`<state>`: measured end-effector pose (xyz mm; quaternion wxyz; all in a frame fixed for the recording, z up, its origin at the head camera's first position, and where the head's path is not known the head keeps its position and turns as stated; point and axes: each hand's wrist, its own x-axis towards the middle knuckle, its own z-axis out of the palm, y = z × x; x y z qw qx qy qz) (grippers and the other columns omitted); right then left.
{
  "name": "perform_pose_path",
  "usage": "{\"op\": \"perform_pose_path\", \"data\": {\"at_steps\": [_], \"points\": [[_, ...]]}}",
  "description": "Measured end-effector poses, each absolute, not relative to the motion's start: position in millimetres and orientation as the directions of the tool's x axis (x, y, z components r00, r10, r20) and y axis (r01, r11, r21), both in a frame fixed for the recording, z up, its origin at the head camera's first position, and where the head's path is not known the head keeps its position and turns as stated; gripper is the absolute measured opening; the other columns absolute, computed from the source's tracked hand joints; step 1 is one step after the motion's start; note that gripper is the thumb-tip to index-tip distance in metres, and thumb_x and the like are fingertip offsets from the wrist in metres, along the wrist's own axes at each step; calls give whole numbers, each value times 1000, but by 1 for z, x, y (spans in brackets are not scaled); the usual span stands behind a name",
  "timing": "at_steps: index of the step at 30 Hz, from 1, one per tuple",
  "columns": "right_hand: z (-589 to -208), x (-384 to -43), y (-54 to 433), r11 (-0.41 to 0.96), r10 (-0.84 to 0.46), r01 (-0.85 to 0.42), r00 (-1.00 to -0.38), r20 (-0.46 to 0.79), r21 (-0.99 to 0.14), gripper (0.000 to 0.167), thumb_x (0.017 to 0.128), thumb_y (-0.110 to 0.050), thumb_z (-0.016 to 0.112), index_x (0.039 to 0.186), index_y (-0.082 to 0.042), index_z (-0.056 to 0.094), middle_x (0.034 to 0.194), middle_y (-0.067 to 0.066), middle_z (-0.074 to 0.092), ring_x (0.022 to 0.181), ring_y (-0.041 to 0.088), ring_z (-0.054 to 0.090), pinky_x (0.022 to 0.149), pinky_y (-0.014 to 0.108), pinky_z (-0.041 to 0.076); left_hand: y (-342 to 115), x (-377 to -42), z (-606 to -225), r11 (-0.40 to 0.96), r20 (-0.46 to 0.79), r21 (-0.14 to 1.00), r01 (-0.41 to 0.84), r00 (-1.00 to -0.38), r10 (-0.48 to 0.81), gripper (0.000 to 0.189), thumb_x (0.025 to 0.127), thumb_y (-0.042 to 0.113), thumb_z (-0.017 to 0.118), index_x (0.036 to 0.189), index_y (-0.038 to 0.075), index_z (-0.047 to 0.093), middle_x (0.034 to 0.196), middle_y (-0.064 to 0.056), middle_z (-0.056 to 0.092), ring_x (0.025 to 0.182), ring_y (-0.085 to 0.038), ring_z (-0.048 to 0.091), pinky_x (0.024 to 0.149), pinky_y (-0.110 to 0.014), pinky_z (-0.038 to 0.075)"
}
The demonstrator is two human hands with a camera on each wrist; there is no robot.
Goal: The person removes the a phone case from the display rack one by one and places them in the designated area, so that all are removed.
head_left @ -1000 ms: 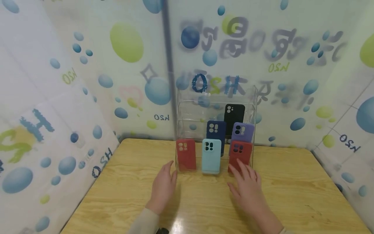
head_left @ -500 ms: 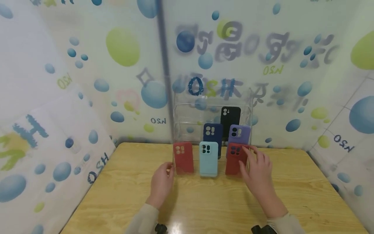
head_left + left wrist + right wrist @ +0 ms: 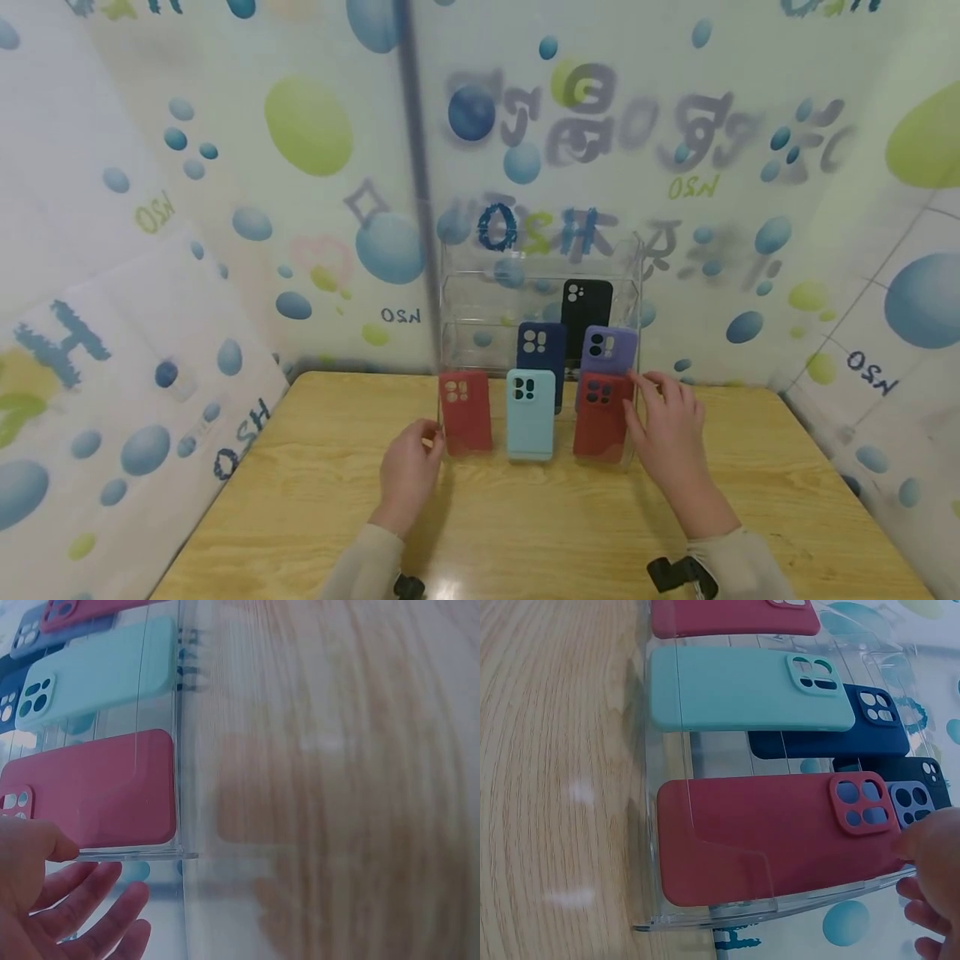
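One bare left hand (image 3: 409,471) and one bare right hand (image 3: 672,429) flank a clear plastic tiered stand (image 3: 491,322) at lower centre, pinch or mere touch impossible to tell, the right nearer a rectangular red phone case (image 3: 602,427) standing long axis upright just frame-left of it.

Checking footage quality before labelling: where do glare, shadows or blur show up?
Head view: bright bottom-edge glare on the tabletop, soft shadow beside the left hand; left wrist view: tabletop grain streaky and soft; right wrist view: pale glare patches on the tabletop.
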<state>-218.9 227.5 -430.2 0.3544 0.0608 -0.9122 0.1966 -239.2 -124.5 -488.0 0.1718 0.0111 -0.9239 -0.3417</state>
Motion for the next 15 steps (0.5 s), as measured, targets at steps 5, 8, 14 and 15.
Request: {"op": "perform_pose_path", "data": {"at_steps": [5, 8, 14, 15], "points": [[-433, -221, 229, 909, 23, -273, -721, 692, -314, 33, 91, -5, 75, 124, -4, 69, 118, 21, 62, 104, 42, 52, 85, 61, 38, -127, -238, -489, 760, 283, 646, 69, -947, -154, 12, 95, 20, 68, 104, 15, 75, 96, 2, 76, 73, -9, 67, 58, -29, 49], [-434, -223, 231, 904, 23, -288, -703, 711, -315, 33, 89, -3, 76, 122, -5, 70, 113, 20, 65, 101, 42, 54, 85, 62, 39, -130, -239, -489, 756, 260, 652, 53, -953, -157, 13, 94, 23, 69, 104, 18, 75, 96, 4, 76, 75, -9, 67, 57, -28, 48], [-433, -225, 234, 888, 23, -329, -668, 744, -323, 29, 86, 1, 78, 115, -4, 73, 104, 18, 69, 93, 41, 60, 80, 59, 42, -133, -241, -487, 740, 236, 670, 58, -962, -139, 14, 96, 26, 71, 105, 17, 76, 94, 4, 76, 74, -9, 67, 56, -28, 49], [-432, -225, 234, 882, 19, -340, -665, 747, -326, 28, 86, 2, 78, 113, -3, 73, 103, 17, 69, 91, 40, 62, 79, 58, 44, -134, -242, -487, 733, 232, 678, 60, -963, -136, 14, 96, 26, 70, 105, 17, 76, 94, 4, 76, 74, -9, 67, 57, -28, 49]]}}
